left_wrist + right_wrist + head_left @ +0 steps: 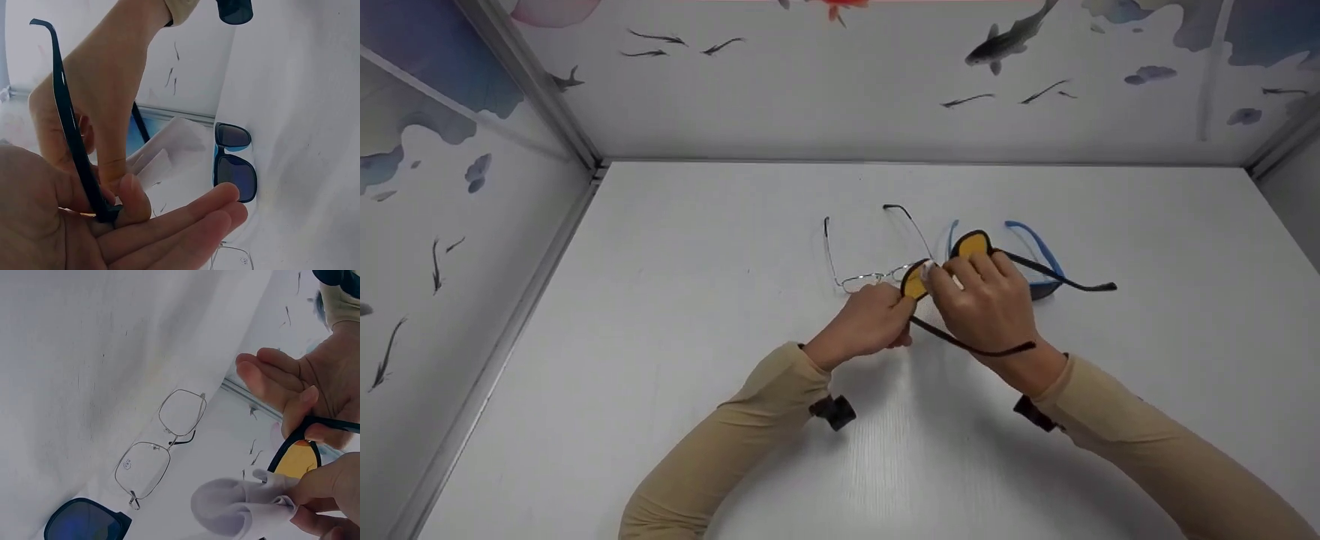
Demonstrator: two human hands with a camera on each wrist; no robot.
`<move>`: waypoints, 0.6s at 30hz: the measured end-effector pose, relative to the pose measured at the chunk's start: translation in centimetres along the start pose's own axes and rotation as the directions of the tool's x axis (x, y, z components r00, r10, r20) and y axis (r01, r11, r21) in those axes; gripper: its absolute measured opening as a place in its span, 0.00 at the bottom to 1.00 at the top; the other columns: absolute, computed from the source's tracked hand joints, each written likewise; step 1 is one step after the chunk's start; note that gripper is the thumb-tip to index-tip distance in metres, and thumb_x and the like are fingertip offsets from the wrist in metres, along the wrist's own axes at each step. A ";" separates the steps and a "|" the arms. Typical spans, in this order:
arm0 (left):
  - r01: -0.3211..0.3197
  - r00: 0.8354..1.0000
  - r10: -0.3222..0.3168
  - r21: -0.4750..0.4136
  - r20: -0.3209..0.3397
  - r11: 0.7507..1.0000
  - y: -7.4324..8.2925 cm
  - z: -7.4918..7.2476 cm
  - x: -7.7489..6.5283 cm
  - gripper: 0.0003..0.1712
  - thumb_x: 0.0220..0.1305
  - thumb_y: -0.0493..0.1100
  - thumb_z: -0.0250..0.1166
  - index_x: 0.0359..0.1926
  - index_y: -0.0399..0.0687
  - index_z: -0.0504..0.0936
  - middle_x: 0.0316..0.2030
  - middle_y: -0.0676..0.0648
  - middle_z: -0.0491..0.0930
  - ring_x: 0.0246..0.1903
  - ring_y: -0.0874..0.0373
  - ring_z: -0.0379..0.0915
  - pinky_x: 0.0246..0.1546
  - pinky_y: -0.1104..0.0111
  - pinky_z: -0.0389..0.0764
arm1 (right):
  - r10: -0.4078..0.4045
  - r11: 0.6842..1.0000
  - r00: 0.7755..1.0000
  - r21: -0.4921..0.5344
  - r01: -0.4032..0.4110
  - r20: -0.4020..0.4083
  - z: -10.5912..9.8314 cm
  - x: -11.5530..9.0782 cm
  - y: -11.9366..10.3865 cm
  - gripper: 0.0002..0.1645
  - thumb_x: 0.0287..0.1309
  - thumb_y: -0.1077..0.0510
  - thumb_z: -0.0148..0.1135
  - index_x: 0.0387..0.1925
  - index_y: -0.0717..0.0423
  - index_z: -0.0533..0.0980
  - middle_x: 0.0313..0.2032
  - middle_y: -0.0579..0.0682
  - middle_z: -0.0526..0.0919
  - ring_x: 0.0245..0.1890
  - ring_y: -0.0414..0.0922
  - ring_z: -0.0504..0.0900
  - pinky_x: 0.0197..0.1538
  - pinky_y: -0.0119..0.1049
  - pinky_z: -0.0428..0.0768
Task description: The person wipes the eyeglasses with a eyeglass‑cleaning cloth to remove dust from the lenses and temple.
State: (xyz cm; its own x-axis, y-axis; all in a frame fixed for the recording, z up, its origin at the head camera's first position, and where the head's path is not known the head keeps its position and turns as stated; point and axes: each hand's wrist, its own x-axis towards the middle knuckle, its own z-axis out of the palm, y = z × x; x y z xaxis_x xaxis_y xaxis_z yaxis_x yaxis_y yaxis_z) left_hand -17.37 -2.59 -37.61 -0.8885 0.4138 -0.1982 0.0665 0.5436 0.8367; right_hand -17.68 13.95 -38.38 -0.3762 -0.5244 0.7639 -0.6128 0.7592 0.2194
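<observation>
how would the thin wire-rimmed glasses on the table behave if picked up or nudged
The wire-rimmed glasses would probably feel light, since their rims are so thin. Their slim unfolded temples might bend or catch if grabbed carelessly. They seem unlikely to roll, but a nudge could slide them across the flat table.

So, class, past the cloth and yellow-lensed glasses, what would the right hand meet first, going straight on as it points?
Probably the wire-framed glasses, though depth is unclear: the right hand may pass above them.
</observation>
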 end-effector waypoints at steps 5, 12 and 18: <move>-0.053 0.999 0.053 0.051 -0.001 0.997 0.0 0.2 0.0 0.21 0.71 0.39 0.46 0.25 0.35 0.79 0.14 0.51 0.75 0.14 0.62 0.70 0.15 0.73 0.64 | 0.026 0.999 0.999 0.047 -0.024 -0.046 0.1 0.3 0.0 0.05 0.55 0.65 0.66 0.26 0.63 0.79 0.24 0.57 0.81 0.21 0.53 0.76 0.23 0.42 0.71; -0.070 0.997 0.070 -0.012 -0.029 0.997 -0.5 0.0 -0.3 0.27 0.73 0.41 0.43 0.20 0.36 0.79 0.17 0.43 0.80 0.24 0.47 0.81 0.17 0.73 0.66 | -0.054 0.955 0.998 0.295 0.038 0.045 0.1 -0.3 -0.1 0.07 0.48 0.70 0.69 0.31 0.62 0.81 0.28 0.56 0.82 0.27 0.52 0.77 0.31 0.45 0.74; -0.059 0.998 0.059 -0.007 -0.036 0.998 -0.8 -0.1 -0.6 0.22 0.70 0.40 0.46 0.23 0.35 0.79 0.16 0.45 0.79 0.22 0.49 0.80 0.15 0.73 0.64 | -0.036 0.994 0.999 0.100 0.038 -0.017 0.1 -1.3 -0.1 0.03 0.56 0.63 0.67 0.31 0.60 0.81 0.27 0.55 0.83 0.26 0.53 0.78 0.31 0.48 0.71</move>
State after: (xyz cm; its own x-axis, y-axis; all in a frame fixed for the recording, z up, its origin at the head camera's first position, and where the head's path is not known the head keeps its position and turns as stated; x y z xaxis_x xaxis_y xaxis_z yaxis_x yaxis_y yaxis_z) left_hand -16.90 -3.35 -38.09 -0.8990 0.4182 -0.1303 0.1157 0.5135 0.8502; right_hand -17.22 14.51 -39.44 -0.3422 -0.5450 0.7654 -0.6932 0.6964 0.1860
